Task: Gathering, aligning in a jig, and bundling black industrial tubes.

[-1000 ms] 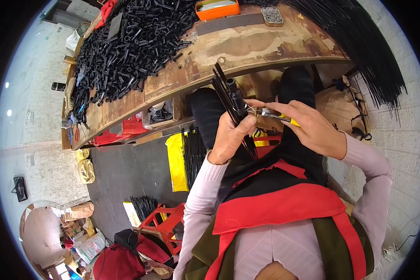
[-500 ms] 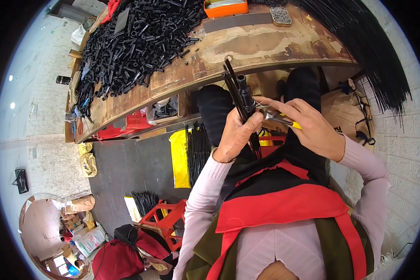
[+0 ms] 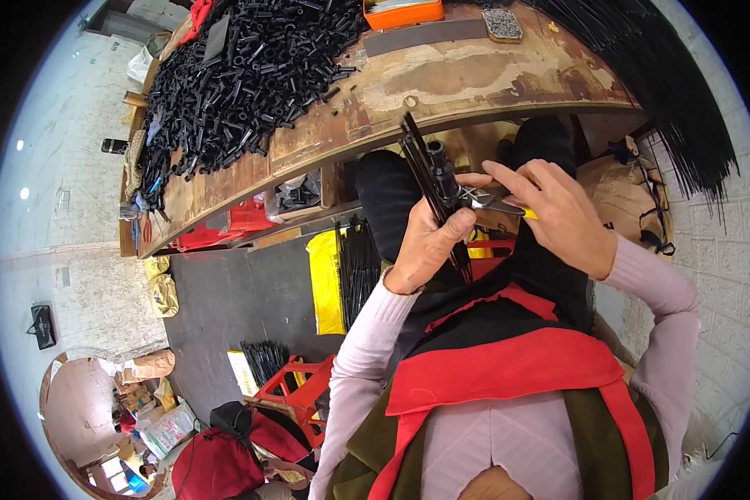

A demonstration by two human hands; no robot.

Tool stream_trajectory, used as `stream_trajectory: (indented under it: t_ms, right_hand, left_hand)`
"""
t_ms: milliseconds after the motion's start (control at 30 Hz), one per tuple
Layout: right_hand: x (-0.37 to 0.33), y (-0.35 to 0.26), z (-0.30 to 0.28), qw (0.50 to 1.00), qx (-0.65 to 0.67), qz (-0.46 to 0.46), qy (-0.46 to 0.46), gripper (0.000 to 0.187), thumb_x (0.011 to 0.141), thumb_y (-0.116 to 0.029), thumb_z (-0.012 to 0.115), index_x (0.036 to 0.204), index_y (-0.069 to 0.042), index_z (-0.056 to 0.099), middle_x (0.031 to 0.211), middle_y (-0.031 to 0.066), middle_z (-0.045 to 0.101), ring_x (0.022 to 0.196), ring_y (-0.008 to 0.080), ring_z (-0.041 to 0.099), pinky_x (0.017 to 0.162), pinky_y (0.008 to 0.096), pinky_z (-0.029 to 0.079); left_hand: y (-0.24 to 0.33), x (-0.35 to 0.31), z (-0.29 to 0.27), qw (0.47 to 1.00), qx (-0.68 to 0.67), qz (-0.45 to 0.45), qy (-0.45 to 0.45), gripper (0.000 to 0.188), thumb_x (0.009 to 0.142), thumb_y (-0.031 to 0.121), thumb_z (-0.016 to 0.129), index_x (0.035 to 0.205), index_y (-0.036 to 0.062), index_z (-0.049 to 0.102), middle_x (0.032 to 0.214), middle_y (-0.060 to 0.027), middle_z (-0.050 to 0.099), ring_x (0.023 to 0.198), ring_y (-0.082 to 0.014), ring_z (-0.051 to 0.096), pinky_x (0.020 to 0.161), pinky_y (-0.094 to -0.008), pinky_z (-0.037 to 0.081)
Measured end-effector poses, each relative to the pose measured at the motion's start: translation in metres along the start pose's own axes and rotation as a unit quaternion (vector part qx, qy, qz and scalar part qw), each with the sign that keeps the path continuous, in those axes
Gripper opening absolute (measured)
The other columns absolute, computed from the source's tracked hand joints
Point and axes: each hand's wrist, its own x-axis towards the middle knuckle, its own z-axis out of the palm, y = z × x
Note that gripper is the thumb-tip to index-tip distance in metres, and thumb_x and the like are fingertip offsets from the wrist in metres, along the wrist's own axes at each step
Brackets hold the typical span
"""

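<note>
My left hand [image 3: 429, 250] is closed round a bundle of thin black rods [image 3: 419, 160]. A black tubular fitting [image 3: 439, 160] stands up among them. My right hand [image 3: 562, 208] is just right of it, its fingers bent over a metal hand tool with a yellow handle [image 3: 529, 214]. That tool looks like pliers, but its jaws are partly hidden. Small shiny metal pieces [image 3: 473, 197] show by the left fingertips, too small to make out. Both hands are held above my lap, in front of the bench edge.
A wooden bench [image 3: 442, 79] spans the far side, bearing a heap of short black tubes [image 3: 242, 83], an orange box [image 3: 404, 14] and a tin of small metal parts [image 3: 502, 25]. Long black rods [image 3: 675, 108] overhang its right end. A red stool [image 3: 300, 387] stands at lower left.
My right hand has lifted slightly, its index finger now raised off the fitting. My left hand has shifted a little right, still round the rods. The view has shifted slightly.
</note>
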Motion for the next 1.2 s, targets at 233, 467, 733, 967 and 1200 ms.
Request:
stream_trajectory:
  t_ms: [233,467,733,967,1200]
  right_hand:
    - [0.009,0.006,-0.033,0.611,0.624,0.219,-0.435,0.036,0.087,-0.014,0.073,0.116,-0.002,0.053,0.064,0.0036,0.059,0.044,0.0135,0.057,0.043,0.0256,0.044]
    - [0.005,0.014,-0.035,0.993,-0.038,-0.105,0.039,0.045,0.082,-0.012,0.070,0.122,0.001,0.053,0.099,0.0147,0.061,0.085,0.0350,0.063,0.075,0.0396,0.053]
    - [0.002,0.012,-0.033,0.817,0.435,0.191,-0.326,0.031,0.088,-0.024,0.071,0.102,-0.003,0.053,0.079,0.0063,0.059,0.069,0.0134,0.056,0.061,0.0312,0.044]
    - [0.034,0.000,-0.074,0.967,0.172,0.045,-0.179,0.028,0.091,-0.012,0.063,0.113,0.002,0.053,0.073,0.0130,0.061,0.060,0.0196,0.063,0.054,0.0324,0.047]
    - [0.012,0.011,-0.046,0.902,0.299,0.143,-0.277,0.039,0.087,-0.014,0.067,0.119,0.001,0.049,0.078,0.0107,0.063,0.064,0.0191,0.065,0.058,0.0332,0.048]
  left_hand:
    - [0.005,-0.001,-0.003,0.996,-0.007,-0.011,-0.083,0.072,0.086,0.048,0.076,0.129,-0.0059,0.054,0.075,0.0012,0.053,0.062,-0.0074,0.045,0.056,-0.0229,0.036]
    - [0.002,0.007,0.004,1.000,0.002,-0.022,0.013,0.074,0.086,0.047,0.076,0.131,-0.0073,0.053,0.075,0.0017,0.051,0.061,-0.0077,0.044,0.057,-0.0234,0.036]
    - [0.000,0.011,-0.009,0.997,-0.026,-0.031,-0.061,0.059,0.091,0.041,0.073,0.129,-0.0018,0.058,0.076,0.0054,0.050,0.067,-0.0048,0.043,0.060,-0.0210,0.035]
    - [0.001,0.009,-0.009,0.999,-0.034,-0.008,0.003,0.062,0.091,0.045,0.072,0.129,-0.0027,0.058,0.077,0.0057,0.050,0.067,-0.0050,0.042,0.060,-0.0217,0.035]
    - [-0.002,0.012,-0.009,0.998,-0.041,-0.038,-0.042,0.064,0.091,0.044,0.072,0.132,-0.0027,0.057,0.077,0.0056,0.051,0.067,-0.0046,0.044,0.060,-0.0221,0.036]
